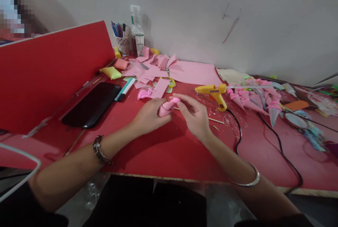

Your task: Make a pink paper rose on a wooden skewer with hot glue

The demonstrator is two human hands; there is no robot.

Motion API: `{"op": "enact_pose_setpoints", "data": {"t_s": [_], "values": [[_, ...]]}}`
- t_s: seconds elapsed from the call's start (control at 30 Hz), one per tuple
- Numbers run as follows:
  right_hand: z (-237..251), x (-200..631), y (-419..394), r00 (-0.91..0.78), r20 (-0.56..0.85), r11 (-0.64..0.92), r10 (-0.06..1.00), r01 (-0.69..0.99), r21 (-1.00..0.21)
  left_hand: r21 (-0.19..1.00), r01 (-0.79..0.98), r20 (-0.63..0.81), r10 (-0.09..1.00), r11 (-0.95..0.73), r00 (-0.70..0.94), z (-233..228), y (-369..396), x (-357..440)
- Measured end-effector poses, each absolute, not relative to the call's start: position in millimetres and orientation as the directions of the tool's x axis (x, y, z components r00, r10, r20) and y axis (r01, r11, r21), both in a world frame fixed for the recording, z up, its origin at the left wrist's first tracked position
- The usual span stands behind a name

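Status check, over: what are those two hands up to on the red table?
Left hand gripping pink paper cone. Right hand pinching the cone's top end. Yellow glue gun standing just right of the hands, its cord trailing off; phone lying left.

Both forearms extended, left hand (150,116) curled closed, right hand (194,114) fingers pinching beside it

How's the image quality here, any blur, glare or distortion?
Head view: dim, soft light; wide-angle bending at the edges; a pixelated patch top left; faint sheen on the phone; the hands, left and right, on the pink cone look slightly soft.
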State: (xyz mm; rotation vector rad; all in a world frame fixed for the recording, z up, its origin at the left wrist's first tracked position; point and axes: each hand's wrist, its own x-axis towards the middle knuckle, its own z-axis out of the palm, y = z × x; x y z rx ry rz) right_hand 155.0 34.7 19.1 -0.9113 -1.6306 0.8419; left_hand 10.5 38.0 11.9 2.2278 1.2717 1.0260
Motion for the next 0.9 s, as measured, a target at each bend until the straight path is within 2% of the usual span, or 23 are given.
{"op": "enact_pose_setpoints", "data": {"t_s": [0.2,0.33,0.43,0.7,0.9], "values": [[19.1,157.8,35.6,-0.206,0.533,0.564,0.821,0.148,-0.812,0.652,0.553,0.413,0.855,-0.519,0.315,14.6,37.4,10.1],[23.7,159.8,33.3,-0.281,0.613,0.674,0.738,0.334,-0.658,0.631,0.586,0.408,0.860,-0.508,0.305,15.0,37.1,9.3],[26.0,159.3,31.1,-0.343,0.598,0.688,0.724,0.422,-0.590,0.625,0.588,0.419,0.856,-0.513,0.303,15.4,36.9,9.1],[23.9,157.9,30.3,-0.360,0.551,0.658,0.753,0.408,-0.633,0.615,0.586,0.441,0.846,-0.528,0.300,15.3,36.5,8.6],[20.2,158.0,31.0,-0.397,0.503,0.620,0.768,0.262,-0.740,0.637,0.560,0.439,0.846,-0.530,0.302,15.0,36.8,7.9]]}}
